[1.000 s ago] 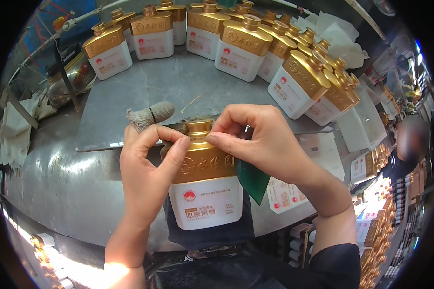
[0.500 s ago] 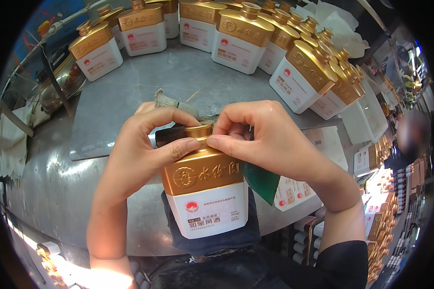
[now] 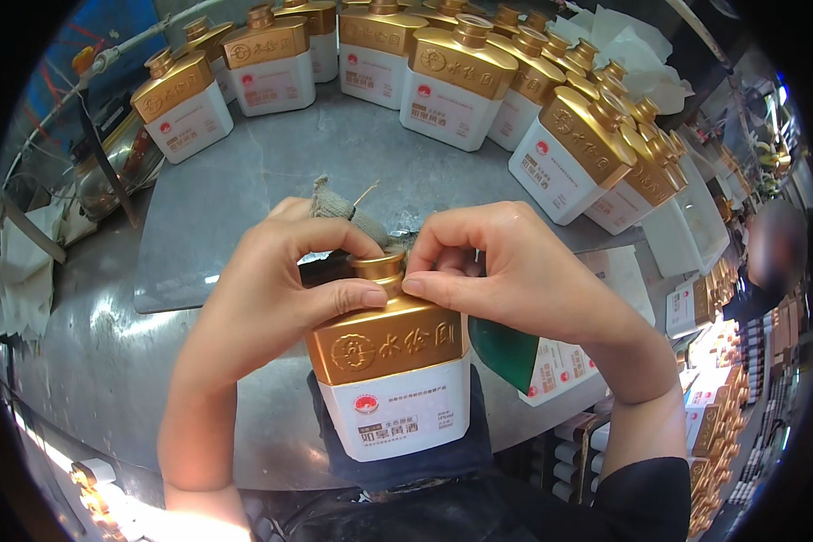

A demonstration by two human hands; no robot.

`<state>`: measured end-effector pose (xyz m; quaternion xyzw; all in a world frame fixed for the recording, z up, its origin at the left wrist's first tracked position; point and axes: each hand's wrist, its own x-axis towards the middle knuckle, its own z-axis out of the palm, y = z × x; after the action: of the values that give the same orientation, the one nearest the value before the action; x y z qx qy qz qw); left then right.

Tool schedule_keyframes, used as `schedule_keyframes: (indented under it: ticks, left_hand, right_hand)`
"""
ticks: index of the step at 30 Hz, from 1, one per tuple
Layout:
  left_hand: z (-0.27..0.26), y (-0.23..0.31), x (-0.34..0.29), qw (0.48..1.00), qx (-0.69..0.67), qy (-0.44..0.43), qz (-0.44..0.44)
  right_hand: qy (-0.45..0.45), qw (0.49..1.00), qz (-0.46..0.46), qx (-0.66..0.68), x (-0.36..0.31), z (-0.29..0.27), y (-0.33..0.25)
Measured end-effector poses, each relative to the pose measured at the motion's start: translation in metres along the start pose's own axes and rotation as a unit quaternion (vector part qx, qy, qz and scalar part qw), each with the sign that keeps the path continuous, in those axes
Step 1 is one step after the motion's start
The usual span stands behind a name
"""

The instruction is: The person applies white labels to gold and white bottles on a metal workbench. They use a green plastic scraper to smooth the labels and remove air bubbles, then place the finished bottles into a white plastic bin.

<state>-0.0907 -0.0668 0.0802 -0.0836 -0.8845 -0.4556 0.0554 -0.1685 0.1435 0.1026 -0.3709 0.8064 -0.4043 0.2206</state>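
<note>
A flat-sided bottle [image 3: 393,406] with a gold upper part and a white lower part with a label stands upright in front of me, tilted slightly. My left hand [image 3: 280,280] grips its gold neck [image 3: 381,268] from the left, with thumb in front and index finger at the rim. At the neck's right side, my right hand [image 3: 488,262] has thumb and index finger pinched together; whatever lies between them is hidden. Beneath that hand hangs a green piece of sheet [image 3: 506,354]. A grey knitted cloth or glove [image 3: 363,223] lies behind the neck.
Several similar gold-and-white bottles [image 3: 456,90] stand in an arc along the far side of the grey board [image 3: 271,163]. A sheet of labels [image 3: 556,366] lies at right, near a white tray [image 3: 696,230]. Another person [image 3: 772,257] is at the far right.
The whole view has shifted slightly, so the scene sits a little lower. Both hands stay at the neck with nearly the same finger positions.
</note>
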Motion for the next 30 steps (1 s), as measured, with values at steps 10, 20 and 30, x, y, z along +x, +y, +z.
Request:
schedule_keyframes:
  ticks: [10, 20, 30]
  left_hand:
    - [-0.007, -0.022, 0.000, 0.997, -0.063, -0.020, 0.043]
    - [-0.006, -0.025, 0.001, 0.997, -0.046, -0.023, 0.054]
    - [-0.009, -0.029, 0.000, 0.996, -0.078, -0.043, 0.028]
  right_hand:
    - [0.004, 1.000, -0.011, -0.005, 0.002, 0.004, 0.000]
    - [-0.006, 0.998, -0.018, -0.051, 0.004, 0.001, -0.006]
    - [-0.058, 0.988, -0.065, -0.131, 0.018, -0.014, -0.008]
